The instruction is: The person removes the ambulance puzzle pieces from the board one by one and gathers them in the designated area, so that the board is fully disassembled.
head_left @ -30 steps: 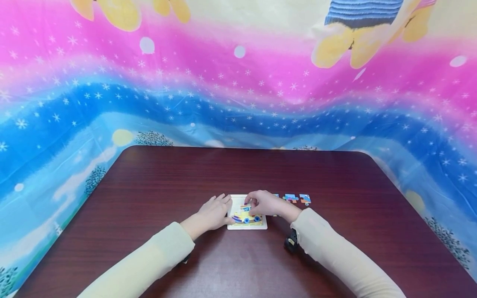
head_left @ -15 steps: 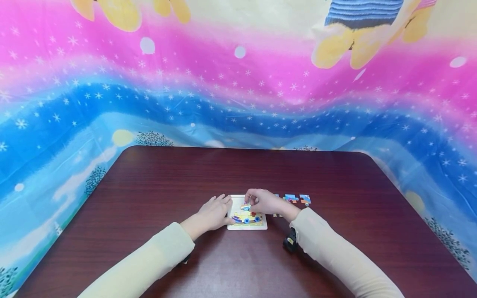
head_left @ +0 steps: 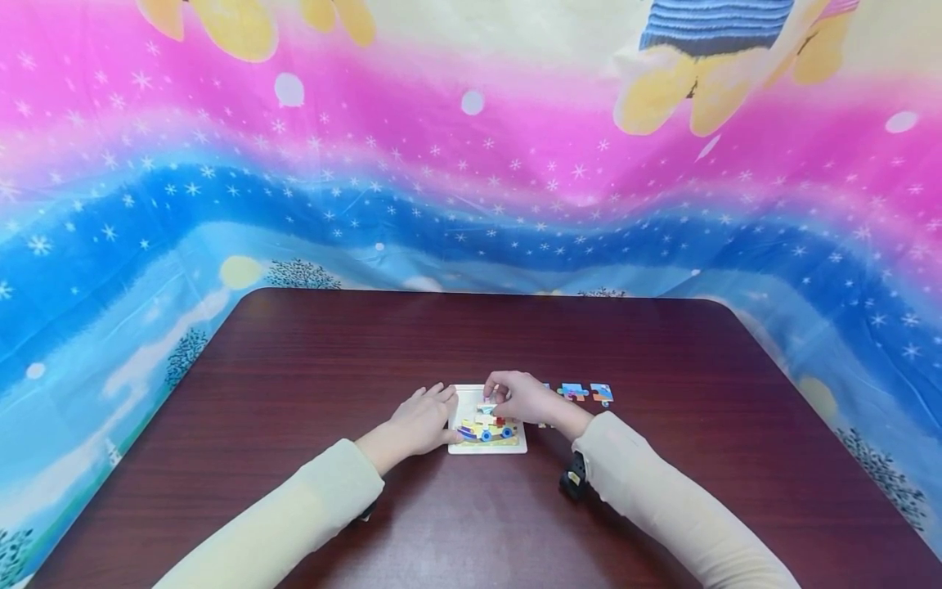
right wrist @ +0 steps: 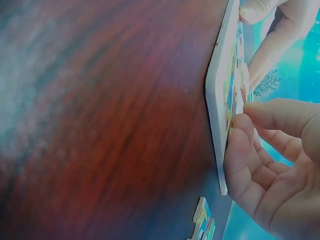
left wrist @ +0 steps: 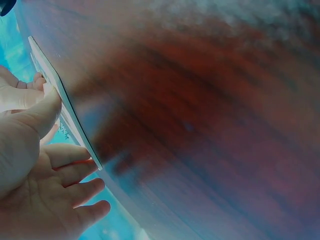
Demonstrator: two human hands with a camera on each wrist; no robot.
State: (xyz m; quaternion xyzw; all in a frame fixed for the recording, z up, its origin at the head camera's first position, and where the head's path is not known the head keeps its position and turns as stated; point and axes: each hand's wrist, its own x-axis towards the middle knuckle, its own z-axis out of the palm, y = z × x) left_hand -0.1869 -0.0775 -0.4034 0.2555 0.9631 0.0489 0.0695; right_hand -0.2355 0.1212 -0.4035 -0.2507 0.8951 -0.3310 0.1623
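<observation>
A small white-framed jigsaw tray (head_left: 487, 451), with a picture of a yellow car on blue wheels, lies on the table in the head view. My left hand (head_left: 421, 421) rests along the tray's left side with fingers stretched out. Its thumb (left wrist: 49, 107) lies over the tray's edge in the left wrist view. Over the middle of the tray, my right hand (head_left: 521, 398) pinches a puzzle piece (head_left: 486, 409) between thumb and index finger. The right wrist view shows that piece raised at an angle above the fitted ones, its face partly hidden by the fingers.
Loose blue and orange puzzle pieces (head_left: 573, 392) lie right of the tray, some partly behind my right wrist. One loose piece (right wrist: 203, 220) shows near the tray's corner in the right wrist view. A patterned cloth (head_left: 471, 164) hangs beyond the dark wooden table (head_left: 353, 335).
My right hand has shifted slightly away from me, and the piece it pinches has moved the same way, uncovering a red patch of the picture. The left hand has stayed in place.
</observation>
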